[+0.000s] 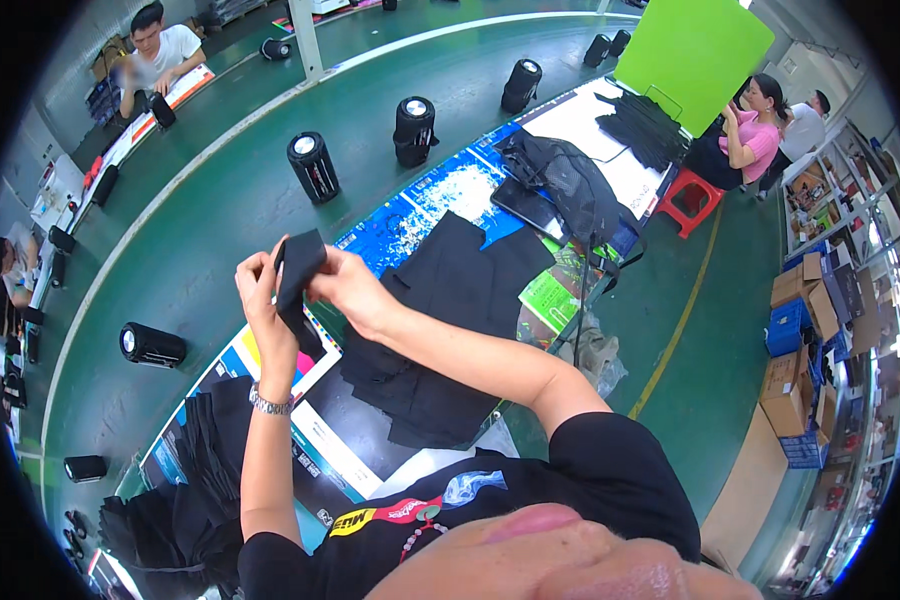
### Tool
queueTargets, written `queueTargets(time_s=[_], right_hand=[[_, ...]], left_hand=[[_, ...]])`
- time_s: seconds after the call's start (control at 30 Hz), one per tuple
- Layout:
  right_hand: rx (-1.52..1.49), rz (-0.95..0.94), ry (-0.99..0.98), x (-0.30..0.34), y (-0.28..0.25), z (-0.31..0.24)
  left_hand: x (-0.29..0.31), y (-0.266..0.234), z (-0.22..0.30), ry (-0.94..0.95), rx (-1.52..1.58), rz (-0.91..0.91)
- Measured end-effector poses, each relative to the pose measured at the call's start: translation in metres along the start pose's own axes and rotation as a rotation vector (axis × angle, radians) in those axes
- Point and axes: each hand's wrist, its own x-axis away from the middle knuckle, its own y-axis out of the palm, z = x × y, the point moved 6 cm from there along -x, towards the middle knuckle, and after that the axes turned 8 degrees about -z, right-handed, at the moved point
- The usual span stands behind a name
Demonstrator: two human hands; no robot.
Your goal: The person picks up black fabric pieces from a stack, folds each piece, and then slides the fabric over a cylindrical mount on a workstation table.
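Both my hands hold a piece of black fabric (pixel 301 262) up over the near edge of the green belt. My left hand (pixel 262 305), with a bracelet at the wrist, grips its left side. My right hand (pixel 352 288) pinches the right side. The piece is folded or tube-like, and its lower end hangs down; I cannot tell which. Under my right forearm, flat black fabric pieces (pixel 435 290) lie in a loose stack on the printed table covering. More black fabric strips (pixel 210 440) are heaped beside my left forearm.
Several black cylindrical speakers (pixel 313 167) stand or lie on the green belt (pixel 230 200). A black mesh bag (pixel 570 185), a phone (pixel 528 208) and a green panel (pixel 692 60) are on the table. A red stool (pixel 689 203) holds a seated person. Cardboard boxes (pixel 782 390) stand right.
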Motion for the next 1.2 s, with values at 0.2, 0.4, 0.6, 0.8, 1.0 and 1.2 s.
queueTargets(time_s=[0.2, 0.4, 0.6, 0.8, 1.0, 1.2], right_hand=[[0.132, 0.149, -0.103, -0.019, -0.035, -0.016], [-0.069, 0.196, -0.076, -0.049, -0.073, -0.042], [0.515, 0.342, -0.331, -0.103, -0.132, -0.076], [1.052, 0.578, -0.565, -0.164, -0.129, -0.087], [0.988, 0.531, -0.17, -0.202, -0.155, -0.078], [0.388, 0.175, 0.188, -0.178, -0.135, -0.026]], left_hand=[[-0.017, 0.031, -0.033, -0.53, 0.863, -0.035], [-0.04, 0.043, -0.031, -0.558, 1.322, -0.259], [-0.097, 0.097, -0.066, -0.511, 1.086, -0.059], [-0.156, 0.093, -0.11, -0.334, 0.384, 0.496], [-0.18, 0.113, -0.157, -0.559, 1.016, 0.394], [-0.136, 0.069, -0.155, -0.612, 1.032, 0.035]])
